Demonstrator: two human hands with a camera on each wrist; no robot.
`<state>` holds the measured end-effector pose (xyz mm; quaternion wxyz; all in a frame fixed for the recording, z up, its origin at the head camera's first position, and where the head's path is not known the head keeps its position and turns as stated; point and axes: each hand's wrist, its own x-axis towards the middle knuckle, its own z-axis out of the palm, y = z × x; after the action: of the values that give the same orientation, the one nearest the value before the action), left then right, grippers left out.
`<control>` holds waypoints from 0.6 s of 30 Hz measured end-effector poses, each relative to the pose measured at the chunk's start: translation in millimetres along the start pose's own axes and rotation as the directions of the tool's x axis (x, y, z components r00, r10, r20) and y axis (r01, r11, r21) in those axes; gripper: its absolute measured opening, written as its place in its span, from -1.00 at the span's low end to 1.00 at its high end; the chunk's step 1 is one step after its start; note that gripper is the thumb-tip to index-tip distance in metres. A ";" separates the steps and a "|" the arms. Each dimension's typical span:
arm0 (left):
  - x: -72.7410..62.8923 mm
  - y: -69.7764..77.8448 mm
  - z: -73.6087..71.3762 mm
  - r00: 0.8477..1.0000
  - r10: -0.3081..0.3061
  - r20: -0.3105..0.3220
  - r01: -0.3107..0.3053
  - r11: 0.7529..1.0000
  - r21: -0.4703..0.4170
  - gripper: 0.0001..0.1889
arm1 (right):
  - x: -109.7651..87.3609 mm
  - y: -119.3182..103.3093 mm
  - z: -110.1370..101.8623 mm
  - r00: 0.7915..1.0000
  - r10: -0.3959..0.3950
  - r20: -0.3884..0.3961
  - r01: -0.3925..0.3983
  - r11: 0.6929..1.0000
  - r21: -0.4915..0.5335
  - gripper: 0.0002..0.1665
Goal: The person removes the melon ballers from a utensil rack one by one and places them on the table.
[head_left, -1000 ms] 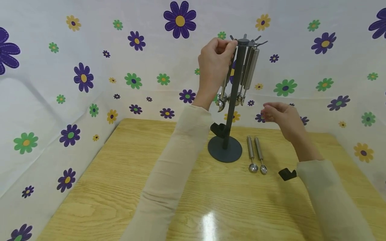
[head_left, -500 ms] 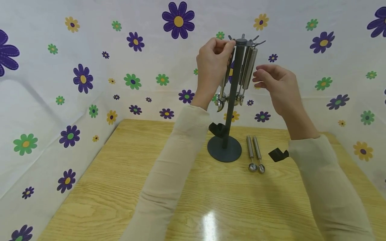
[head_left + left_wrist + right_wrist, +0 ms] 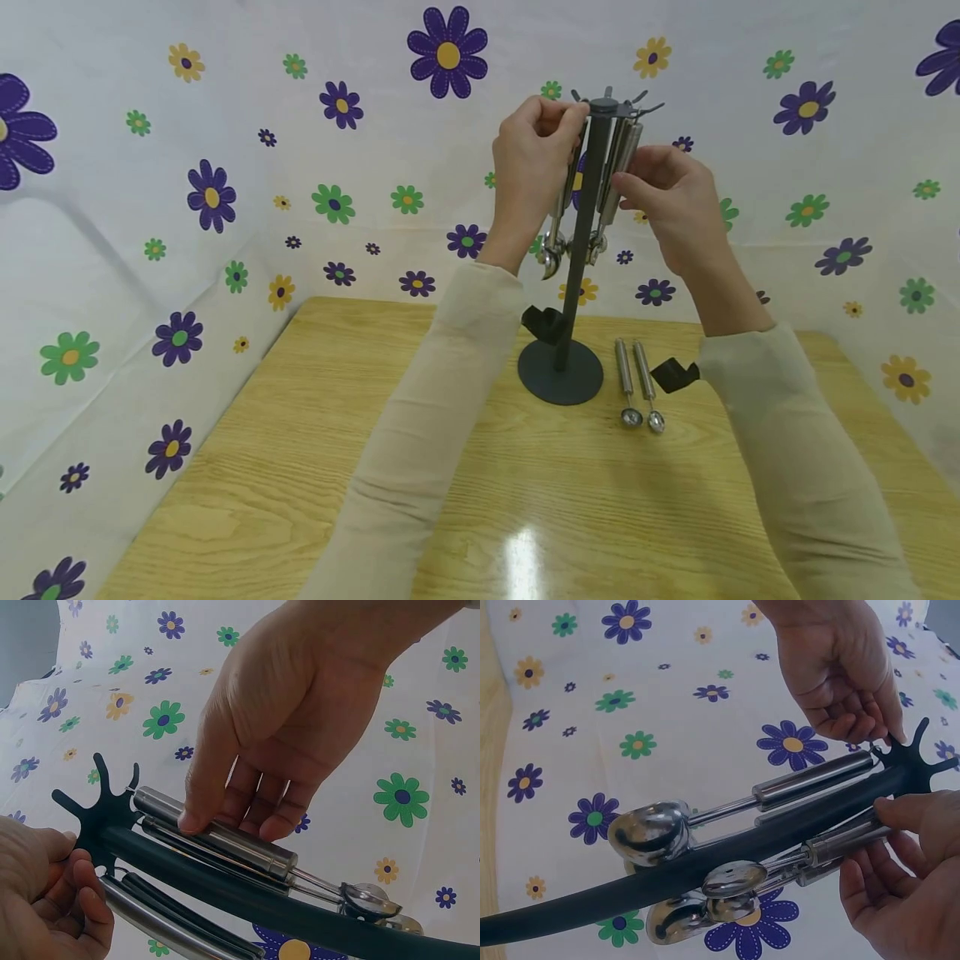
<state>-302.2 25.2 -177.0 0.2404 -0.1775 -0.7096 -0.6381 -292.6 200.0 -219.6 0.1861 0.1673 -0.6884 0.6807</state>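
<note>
A dark utensil stand (image 3: 582,225) with a ring of hooks at its top stands upright on a round base. My left hand (image 3: 534,158) pinches one hook at the top left. Several steel scoops hang from the stand; a big rounded bowl (image 3: 649,836) shows in the right wrist view. On the stand's right side, my right hand (image 3: 671,212) holds a hanging scoop by its steel handle (image 3: 232,844), thumb on the near face and fingers behind. That scoop's small bowl (image 3: 735,879) points down. The handle's upper end is right at the hooks.
Two steel scoops, one rounder (image 3: 628,392) and one slimmer (image 3: 647,387), lie on the wooden table (image 3: 315,467) right of the stand's base (image 3: 561,387). A white cloth with printed flowers (image 3: 375,167) hangs behind and at the sides.
My right hand has risen from above the table to the stand, moved left and taken hold of a hanging scoop's handle. My left hand has stayed at the hook.
</note>
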 end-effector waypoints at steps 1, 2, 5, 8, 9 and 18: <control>0.0 0.0 -0.1 1.000 -0.001 0.001 0.001 1.000 0.002 -0.80 | -0.2 -0.3 0.6 1.000 0.000 0.005 0.000 1.000 -0.018 -0.75; 0.0 0.1 -0.2 1.000 -0.001 0.002 0.001 1.000 0.004 -0.80 | -0.6 -0.7 1.1 1.000 0.002 0.013 -0.001 0.999 -0.039 -0.72; 0.0 0.3 0.1 1.000 -0.002 0.006 0.002 1.000 0.009 -0.80 | -2.4 -2.6 0.0 0.999 0.010 0.041 -0.005 0.994 -0.110 -0.65; 0.3 0.8 -0.6 1.000 -0.007 0.009 0.007 1.000 0.028 -0.80 | -4.1 -4.1 -3.2 0.997 0.005 0.080 0.008 0.987 -0.160 -0.61; 0.5 1.0 -1.1 1.000 -0.009 0.009 0.008 0.999 0.033 -0.80 | -4.3 -4.4 -4.4 0.996 0.001 0.091 0.015 0.985 -0.171 -0.61; 4.9 7.9 -2.1 0.998 -0.054 0.027 0.053 0.998 0.037 -0.80 | -5.8 -10.4 -14.5 0.990 -0.017 0.142 0.053 0.965 -0.258 -0.62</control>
<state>-301.6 23.8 -167.6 0.2163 -0.1630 -0.7289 -0.6288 -282.0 214.2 -213.3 0.1704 0.2003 -0.7802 0.5676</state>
